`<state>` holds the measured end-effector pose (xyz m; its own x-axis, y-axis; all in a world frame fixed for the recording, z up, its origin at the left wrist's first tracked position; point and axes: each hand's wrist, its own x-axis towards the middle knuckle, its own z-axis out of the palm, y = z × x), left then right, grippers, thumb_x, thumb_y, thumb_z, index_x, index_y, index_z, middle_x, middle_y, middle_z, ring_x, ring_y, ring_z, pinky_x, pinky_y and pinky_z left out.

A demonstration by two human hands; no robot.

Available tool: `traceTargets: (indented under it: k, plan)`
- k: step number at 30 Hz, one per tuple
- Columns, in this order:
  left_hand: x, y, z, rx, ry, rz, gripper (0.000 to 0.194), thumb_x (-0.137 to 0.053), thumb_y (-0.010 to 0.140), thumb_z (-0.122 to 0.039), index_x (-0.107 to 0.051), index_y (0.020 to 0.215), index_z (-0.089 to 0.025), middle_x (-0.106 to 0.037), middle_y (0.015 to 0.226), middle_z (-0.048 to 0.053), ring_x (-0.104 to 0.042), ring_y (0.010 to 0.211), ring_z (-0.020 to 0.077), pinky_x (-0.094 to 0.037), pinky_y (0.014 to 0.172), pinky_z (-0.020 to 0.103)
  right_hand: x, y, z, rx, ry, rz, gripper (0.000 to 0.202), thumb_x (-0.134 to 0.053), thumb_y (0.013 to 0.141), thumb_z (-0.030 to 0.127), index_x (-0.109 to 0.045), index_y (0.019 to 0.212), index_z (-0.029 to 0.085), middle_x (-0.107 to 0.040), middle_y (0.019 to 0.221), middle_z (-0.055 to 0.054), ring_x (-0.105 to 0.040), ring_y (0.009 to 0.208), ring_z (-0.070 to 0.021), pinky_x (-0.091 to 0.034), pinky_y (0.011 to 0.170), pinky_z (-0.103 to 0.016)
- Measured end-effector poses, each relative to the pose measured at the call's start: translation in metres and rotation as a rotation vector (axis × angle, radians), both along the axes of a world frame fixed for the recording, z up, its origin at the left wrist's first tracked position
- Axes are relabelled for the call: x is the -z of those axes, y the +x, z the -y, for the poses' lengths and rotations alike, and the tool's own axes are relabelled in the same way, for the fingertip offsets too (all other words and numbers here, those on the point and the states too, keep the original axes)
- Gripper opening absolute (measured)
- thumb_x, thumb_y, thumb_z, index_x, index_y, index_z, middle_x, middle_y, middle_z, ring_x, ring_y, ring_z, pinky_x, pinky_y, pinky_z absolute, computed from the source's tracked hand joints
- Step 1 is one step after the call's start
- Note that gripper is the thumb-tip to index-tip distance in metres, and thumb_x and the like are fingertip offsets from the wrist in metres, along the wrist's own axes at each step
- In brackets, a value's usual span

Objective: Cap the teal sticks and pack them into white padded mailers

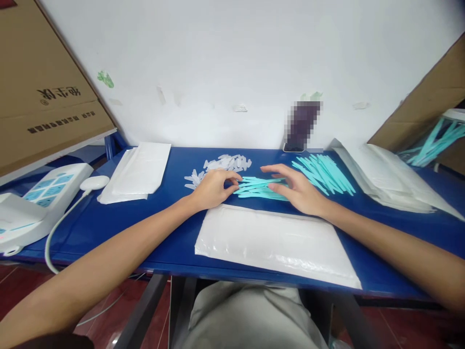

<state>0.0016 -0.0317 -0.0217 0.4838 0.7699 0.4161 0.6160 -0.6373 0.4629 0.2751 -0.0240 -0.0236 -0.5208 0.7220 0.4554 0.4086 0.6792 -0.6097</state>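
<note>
A loose bundle of slim teal plastic sticks (254, 189) lies on the blue table between my hands. My left hand (214, 188) is at the bundle's left end, with thumb and forefinger curled together in a pinch on the stick ends. Over the right end, my right hand (300, 190) has its fingers apart, and its thumb rests against the sticks. Small translucent white plastic pieces (230, 163) are heaped just beyond my left hand. Another pile of teal sticks (327, 173) lies beyond my right hand. Nearest me is a flat white plastic packet (272, 242).
White bags (140, 172) lie at the left, and more white bags (395, 184) at the right. A power strip (54, 186) and a white cable (54, 228) occupy the left edge. A blurred phone (302, 127) leans on the wall. Cardboard boxes (47, 82) flank the table (170, 232).
</note>
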Motion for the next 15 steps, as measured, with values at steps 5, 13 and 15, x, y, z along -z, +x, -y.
traceTargets:
  k: [5, 13, 15]
  plan:
    - [-0.006, 0.001, 0.006, -0.049, 0.185, -0.056, 0.023, -0.052, 0.099, -0.029, -0.071, 0.108, -0.019, -0.071, 0.110, 0.008, -0.061, 0.106, 0.0242, -0.049, 0.097, 0.045, -0.009, 0.018, 0.000, -0.033, 0.157, 0.276, 0.046, -0.055, 0.096, 0.040, -0.060, 0.140, 0.027, -0.061, 0.142, -0.011, -0.054, 0.134, -0.0333, -0.042, 0.112, -0.056]
    - [-0.014, 0.000, 0.014, 0.208, 0.187, -0.209, 0.029, -0.058, 0.097, -0.039, -0.072, 0.113, -0.019, -0.062, 0.125, 0.012, -0.055, 0.118, 0.0267, -0.042, 0.106, 0.046, -0.008, 0.021, -0.002, -0.081, 0.119, 0.471, 0.052, -0.044, 0.100, 0.049, -0.063, 0.140, 0.021, -0.062, 0.140, -0.014, -0.059, 0.126, -0.0337, -0.046, 0.108, -0.055]
    - [-0.016, 0.001, 0.018, 0.265, 0.158, -0.218, 0.029, -0.057, 0.098, -0.038, -0.072, 0.113, -0.020, -0.064, 0.120, 0.011, -0.057, 0.114, 0.0256, -0.044, 0.103, 0.044, -0.007, 0.019, -0.003, -0.064, 0.150, 0.474, 0.049, -0.040, 0.102, 0.045, -0.066, 0.137, 0.021, -0.064, 0.136, -0.014, -0.061, 0.123, -0.0331, -0.047, 0.106, -0.055]
